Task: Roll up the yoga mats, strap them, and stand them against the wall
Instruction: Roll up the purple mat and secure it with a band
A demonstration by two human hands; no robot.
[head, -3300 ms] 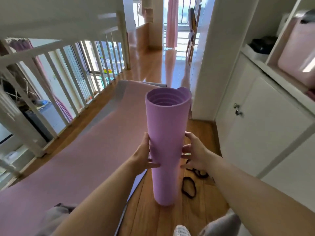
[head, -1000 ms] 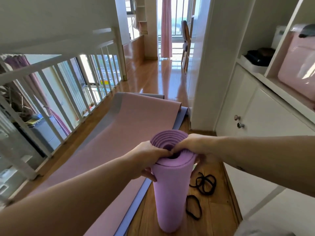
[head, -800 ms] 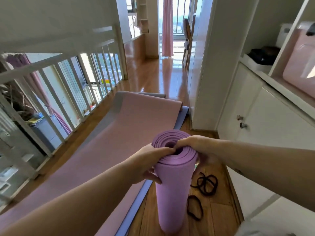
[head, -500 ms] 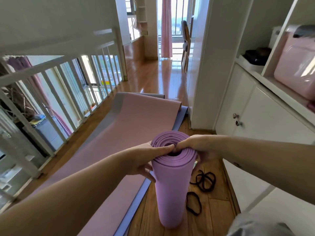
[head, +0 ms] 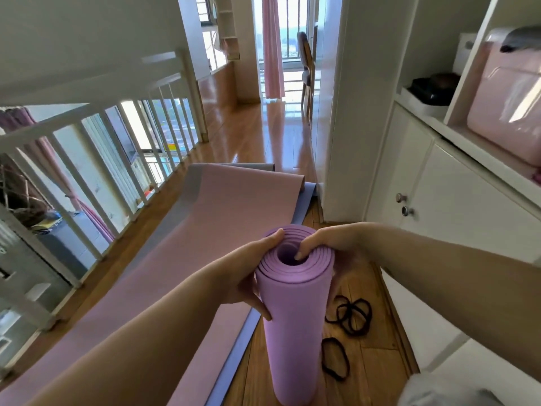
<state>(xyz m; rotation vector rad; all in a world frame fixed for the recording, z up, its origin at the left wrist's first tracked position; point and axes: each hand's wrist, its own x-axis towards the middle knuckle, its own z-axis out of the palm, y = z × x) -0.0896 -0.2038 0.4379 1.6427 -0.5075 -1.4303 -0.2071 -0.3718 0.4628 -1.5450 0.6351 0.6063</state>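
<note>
Stretching along the wooden floor (head: 263,159) beside a white railing (head: 87,159), a pink yoga mat (head: 205,230) lies unrolled on top of a blue mat (head: 234,356), whose edge shows along its right side. White cabinet doors (head: 468,206) line the right of the landing, next to a white wall corner (head: 342,127). Between the flat mats and the cabinet, apart from that wall, a rolled purple mat (head: 292,332) stands upright on end on the floorboards, its spiral top turned to the camera. A person's left hand (head: 243,276) grips the upper side of the roll, curled round it with one fingertip at the rim. The right hand (head: 330,244) reaches over the top edge, its fingers (head: 303,250) hooked down into the hollow core and holding the inner layers. Black strap loops (head: 351,315) lie loose on the floor just right of the roll, a tangle of several farther off and a single loop (head: 335,358) nearer the roll's base.
</note>
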